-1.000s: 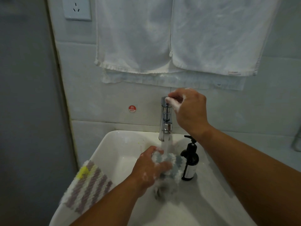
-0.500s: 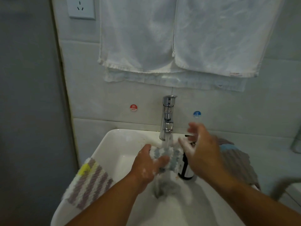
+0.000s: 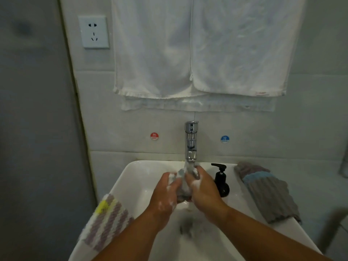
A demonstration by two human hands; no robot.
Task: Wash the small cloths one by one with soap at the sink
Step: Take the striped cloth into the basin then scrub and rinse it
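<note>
both hands were on the same little cloth. the left hand (image 3: 165,193) and the right hand (image 3: 204,194) each had their fingers curled around a small bunched-up grey and white cloth (image 3: 183,186), gripping it between them right under the spout of the upright chrome tap (image 3: 191,140). running water (image 3: 190,165) came out of the tap straight onto the top of the cloth. white soap suds (image 3: 196,183) were stuck on the backs of both hands. all of this was over the middle of the white ceramic sink (image 3: 120,183), above the drain (image 3: 185,229), which was too blurry to make out properly.

a black pump soap bottle (image 3: 221,182) stood upright at the back of the sink just beside the right hand, couldn't tell if they touched. a fluffy white and purple striped cloth with a yellow patch (image 3: 107,221) was draped over the left rim, apart from the hands. on the right side a grey-brown ribbed cloth with a light blue band (image 3: 267,193) lay across the sink edge.

on the tiled wall (image 3: 282,129) behind the tap there was a round red hot sticker (image 3: 154,136) to its left and a round blue cold sticker (image 3: 224,139) to its right. two white towels (image 3: 188,53) hung above, with a white wall socket (image 3: 94,32) off to the left.
</note>
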